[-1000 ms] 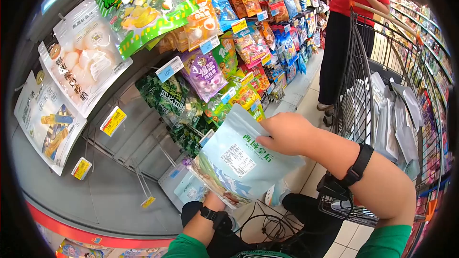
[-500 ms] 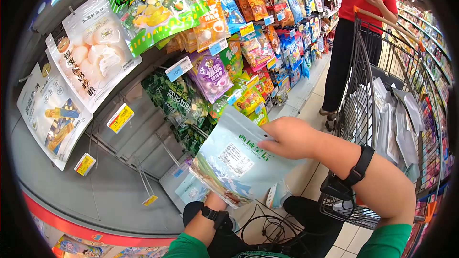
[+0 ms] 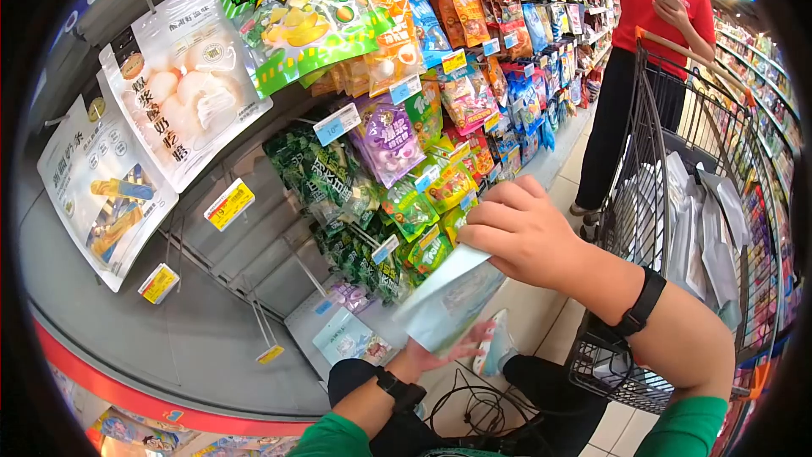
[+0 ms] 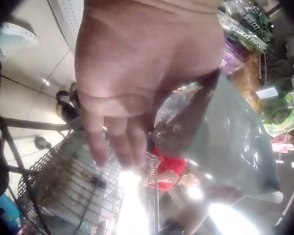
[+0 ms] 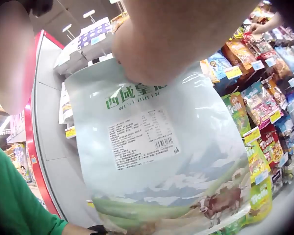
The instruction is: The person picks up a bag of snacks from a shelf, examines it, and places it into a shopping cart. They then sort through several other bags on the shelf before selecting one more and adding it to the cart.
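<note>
A pale blue pouch (image 3: 448, 298) with green print hangs tilted from the right hand (image 3: 529, 237), whose fingers pinch its top edge. The right wrist view shows the pouch's labelled side (image 5: 142, 142) with a cow picture near the bottom, and the right hand (image 5: 152, 44) at its top. Below the pouch in the head view is the left hand (image 3: 436, 354), partly behind it. In the left wrist view the left hand (image 4: 137, 73) has its fingers extended, holding nothing visible, with the pouch (image 4: 230, 142) beside its thumb.
A cart (image 3: 643, 228) with silvery pouches (image 3: 706, 228) stands at the right. Hooks hold hanging snack bags (image 3: 317, 34), and price tags (image 3: 228, 205) stick out at the left. Another pale pouch (image 3: 348, 340) lies on the low shelf. A person in a red shirt (image 3: 655, 13) stands beyond the cart.
The right hand has turned, and the pouch has swung from facing the head camera to a steep tilt. The left hand's fingers have come into view under it. The shelf view has shifted slightly right.
</note>
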A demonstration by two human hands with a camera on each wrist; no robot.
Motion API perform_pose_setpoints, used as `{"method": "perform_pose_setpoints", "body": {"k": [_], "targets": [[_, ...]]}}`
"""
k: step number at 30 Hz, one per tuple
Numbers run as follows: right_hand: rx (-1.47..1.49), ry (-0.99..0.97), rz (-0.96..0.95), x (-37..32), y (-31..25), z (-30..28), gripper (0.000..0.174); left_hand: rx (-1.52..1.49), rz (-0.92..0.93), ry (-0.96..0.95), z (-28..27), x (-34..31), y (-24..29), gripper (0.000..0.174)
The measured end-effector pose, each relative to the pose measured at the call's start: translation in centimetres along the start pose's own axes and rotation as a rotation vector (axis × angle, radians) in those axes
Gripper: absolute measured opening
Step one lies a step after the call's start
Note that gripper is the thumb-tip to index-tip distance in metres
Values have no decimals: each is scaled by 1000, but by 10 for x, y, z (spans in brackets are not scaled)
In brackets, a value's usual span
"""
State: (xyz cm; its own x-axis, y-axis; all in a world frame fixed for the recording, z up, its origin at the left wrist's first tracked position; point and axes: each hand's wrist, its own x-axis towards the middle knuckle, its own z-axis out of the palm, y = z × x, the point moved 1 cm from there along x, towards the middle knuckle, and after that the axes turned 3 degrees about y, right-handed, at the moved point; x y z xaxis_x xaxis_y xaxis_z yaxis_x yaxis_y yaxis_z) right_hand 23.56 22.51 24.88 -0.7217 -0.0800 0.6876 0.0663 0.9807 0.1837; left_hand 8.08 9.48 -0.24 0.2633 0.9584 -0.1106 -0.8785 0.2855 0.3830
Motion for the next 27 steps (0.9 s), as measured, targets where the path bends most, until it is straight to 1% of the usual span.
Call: {"method": "perform_pose_setpoints", "body": {"k": [1, 2, 4, 5, 6, 8, 10, 11, 12, 14, 15, 16, 17, 18, 19, 20, 21, 22, 24, 25, 26, 27], "targets": [[0, 16, 20, 0, 1, -1, 20, -7, -213, -173, -5, 0, -5, 67], [-2, 31, 41, 0, 1, -2, 21, -9, -212, -175, -14, 1, -8, 67], [-2, 58, 89, 0, 5, -6, 24, -46, -231, -367, -19, 2, -11, 68], [2, 68, 116, -1, 5, -7, 25, -92, -246, -422, -22, 3, -11, 67], [13, 76, 147, -1, 7, -7, 26, -105, -246, -412, -20, 2, -10, 67], [60, 84, 219, -3, 12, -4, 29, 45, 55, -141, -22, -8, -9, 58], [131, 82, 290, -4, 20, -6, 32, 6, 154, 199, -67, -7, -10, 58], [161, 86, 317, -4, 24, -5, 34, 54, 280, 140, -55, -12, -5, 56], [185, 94, 340, -5, 29, -3, 35, 45, 291, 163, -49, -12, 0, 56], [220, 111, 386, -9, 35, 5, 38, 257, 499, 219, -39, -11, 13, 51], [234, 117, 415, -15, 42, 9, 40, 250, 500, 236, -28, -13, 17, 51], [454, 132, 480, -16, 43, 11, 36, 289, 567, 209, -14, -15, 22, 59], [566, 81, 520, -18, 46, 12, 40, 330, 630, 178, -8, -17, 23, 68], [676, 31, 559, -15, 46, 10, 44, 328, 625, 185, -9, -18, 22, 68], [678, 29, 565, -14, 41, 10, 44, 473, 735, 220, -11, -17, 20, 75], [847, 72, 657, -13, 36, 11, 48, 617, 844, 254, -11, -16, 19, 83], [1017, 114, 751, -12, 31, 11, 53, 626, 902, 236, -6, -15, 19, 81], [1024, 104, 762, -11, 30, 11, 53, 619, 894, 249, -4, -18, 19, 81], [960, 162, 651, -8, 28, 14, 59, 366, 673, 261, 4, -27, 22, 77], [872, 152, 661, -10, 29, 14, 55, 360, 640, 266, 13, -29, 27, 67], [882, 146, 668, -11, 33, 12, 55, 356, 637, 280, 11, -27, 32, 67], [553, 148, 552, -7, 38, 8, 51, 164, 534, 208, 9, -24, 36, 66]]}}
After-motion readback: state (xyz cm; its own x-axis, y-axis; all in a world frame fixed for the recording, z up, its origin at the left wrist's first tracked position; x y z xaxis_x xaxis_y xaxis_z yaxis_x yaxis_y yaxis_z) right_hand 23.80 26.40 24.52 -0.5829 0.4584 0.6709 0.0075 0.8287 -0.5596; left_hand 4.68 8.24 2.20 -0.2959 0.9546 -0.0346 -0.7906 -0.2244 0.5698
